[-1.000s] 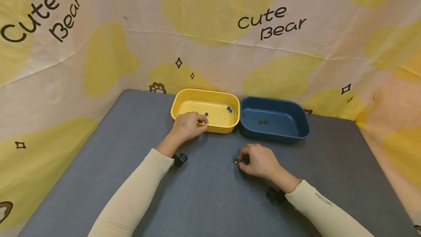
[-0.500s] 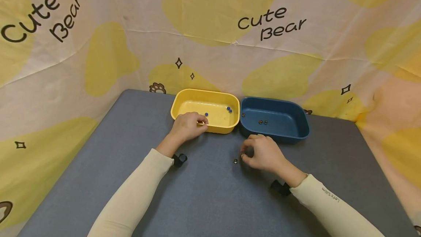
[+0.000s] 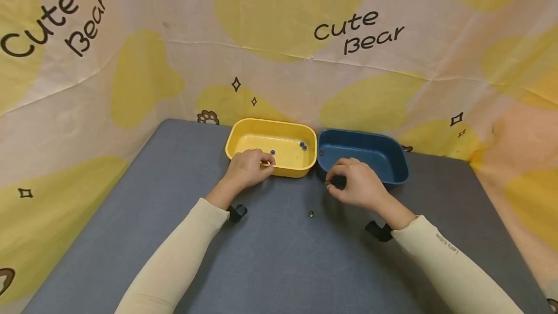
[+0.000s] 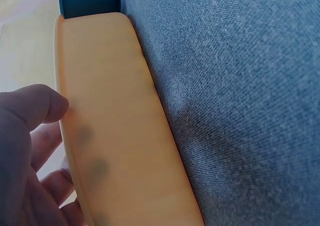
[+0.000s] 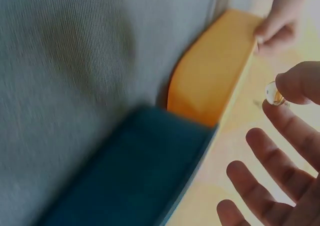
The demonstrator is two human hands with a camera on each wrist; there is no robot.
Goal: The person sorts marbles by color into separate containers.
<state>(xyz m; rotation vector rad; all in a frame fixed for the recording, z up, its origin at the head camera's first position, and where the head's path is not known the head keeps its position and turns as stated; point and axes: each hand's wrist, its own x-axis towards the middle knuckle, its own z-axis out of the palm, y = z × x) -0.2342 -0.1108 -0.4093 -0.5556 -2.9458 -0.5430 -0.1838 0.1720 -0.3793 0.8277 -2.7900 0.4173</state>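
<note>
My left hand (image 3: pixel 247 167) grips the front rim of a yellow plastic bin (image 3: pixel 291 172), thumb outside and fingers inside, as the left wrist view shows. Three blue marbles (image 3: pixel 272 152) lie on that bin's floor. Between thumb and index finger my right hand (image 3: pixel 358 184) pinches a clear glass marble (image 5: pixel 273 93); its other fingers are spread. The hand is raised at the front rim of a dark blue bin (image 3: pixel 392 156), covering part of it. One brownish marble (image 3: pixel 321 152) shows inside at the left end. Another marble (image 3: pixel 311 214) rests on the grey cloth in front of the bins.
Both bins stand side by side, touching, at the back of the grey cloth-covered table (image 3: pixel 270 265). Behind them hangs a printed curtain (image 3: pixel 279 23) with yellow patches and lettering. A black strap (image 3: pixel 237 213) hangs at the left wrist, and another black strap (image 3: pixel 379 231) at the right.
My right hand has lifted from the cloth with a marble and moved forward and right to the blue bin, now hiding two marbles inside. My left hand stays on the yellow bin's rim.
</note>
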